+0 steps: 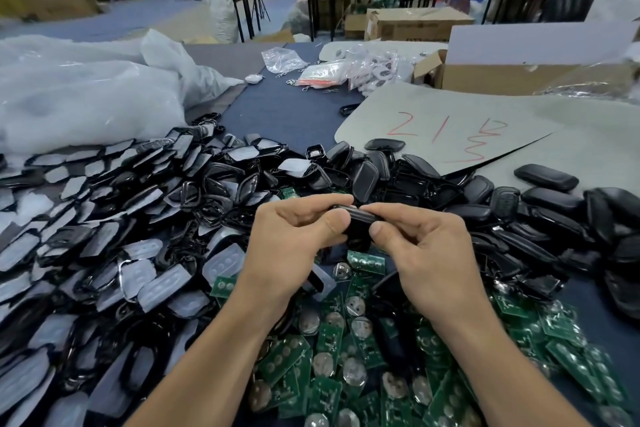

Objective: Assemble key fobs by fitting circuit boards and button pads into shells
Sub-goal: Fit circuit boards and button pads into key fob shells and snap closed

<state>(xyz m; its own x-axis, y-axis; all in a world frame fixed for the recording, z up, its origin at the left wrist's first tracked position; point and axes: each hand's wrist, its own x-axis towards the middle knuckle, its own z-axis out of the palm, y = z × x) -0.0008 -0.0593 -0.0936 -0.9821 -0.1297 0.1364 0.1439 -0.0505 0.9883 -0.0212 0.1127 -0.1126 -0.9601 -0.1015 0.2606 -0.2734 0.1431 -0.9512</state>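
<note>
Both hands meet above the middle of the table [294, 114], gripping one black key fob shell [358, 218] between them. The left hand [298, 239] has its fingers curled, with the thumb pressed on the shell's near left end and the index finger bent over its top edge. The right hand [422, 253] mirrors it: the thumb tip sits on the near right end and the index finger arches over the far side. Only the shell's middle band shows between the two thumbs, and its lower part drops into shadow under the fingers. Whether a board or pad is already inside it cannot be told. Directly beneath the wrists lies a heap of green circuit boards [346, 357], many with round coin-cell holders facing up. To the left spreads a pile of black frames with translucent button pads [104, 236]. To the right is a pile of glossy black shell halves [536, 215]. Beyond them lies a grey sheet [450, 107] with red writing, and a large crumpled plastic bag [86, 97] lies at the far left.
</note>
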